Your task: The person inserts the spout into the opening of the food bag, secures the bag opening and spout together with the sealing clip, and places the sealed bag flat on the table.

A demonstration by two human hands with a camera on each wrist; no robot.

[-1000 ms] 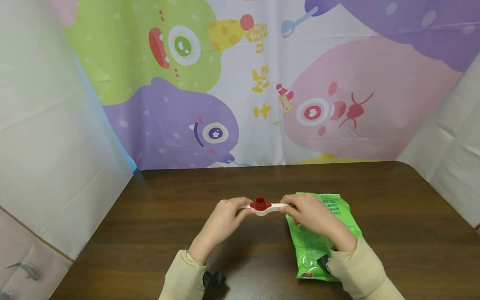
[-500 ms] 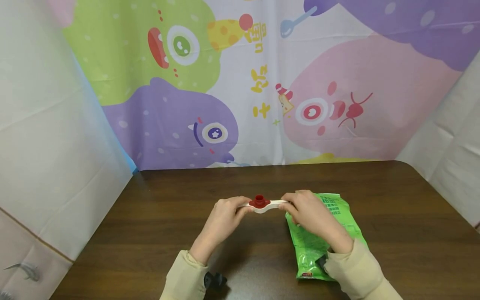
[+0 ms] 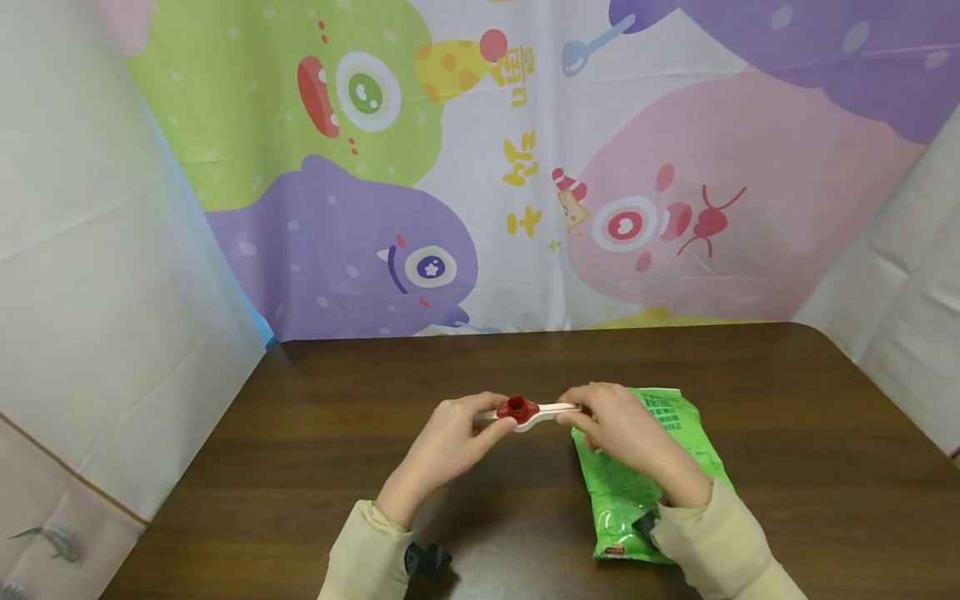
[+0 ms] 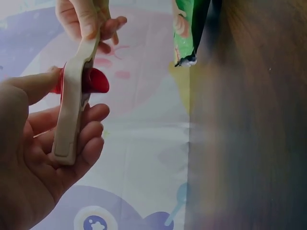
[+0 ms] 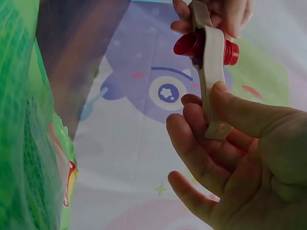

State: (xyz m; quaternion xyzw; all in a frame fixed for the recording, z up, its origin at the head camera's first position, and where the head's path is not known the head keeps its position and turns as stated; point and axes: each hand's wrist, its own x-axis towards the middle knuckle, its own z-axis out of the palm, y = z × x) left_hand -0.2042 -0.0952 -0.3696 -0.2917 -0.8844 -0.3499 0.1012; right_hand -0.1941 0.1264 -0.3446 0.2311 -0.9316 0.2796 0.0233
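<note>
A white bag clip [image 3: 547, 411] with a short red spout [image 3: 517, 407] at its middle is held up level between both hands. My left hand [image 3: 448, 437] grips its left end, the thumb reaching along the front near the spout. At the other end, my right hand [image 3: 626, 429] pinches the clip between thumb and fingers. In the left wrist view, the clip [image 4: 71, 103] lies across the curled left fingers, and the red spout [image 4: 98, 80] sticks out on one side. The right wrist view shows red threads on its opposite side. The clip's jaws look closed together.
A green plastic bag [image 3: 626, 492] with printed text lies flat on the dark wooden table [image 3: 300, 467], partly under the right forearm. Black wrist mounts show at both sleeves. A cartoon-printed curtain [image 3: 525, 283] hangs behind the table, with pale cloth at both sides.
The left thumb has slid right along the clip, closer to the spout. The clip has shifted and tilted slightly; the right hand keeps its pinch. The green bag stays put.
</note>
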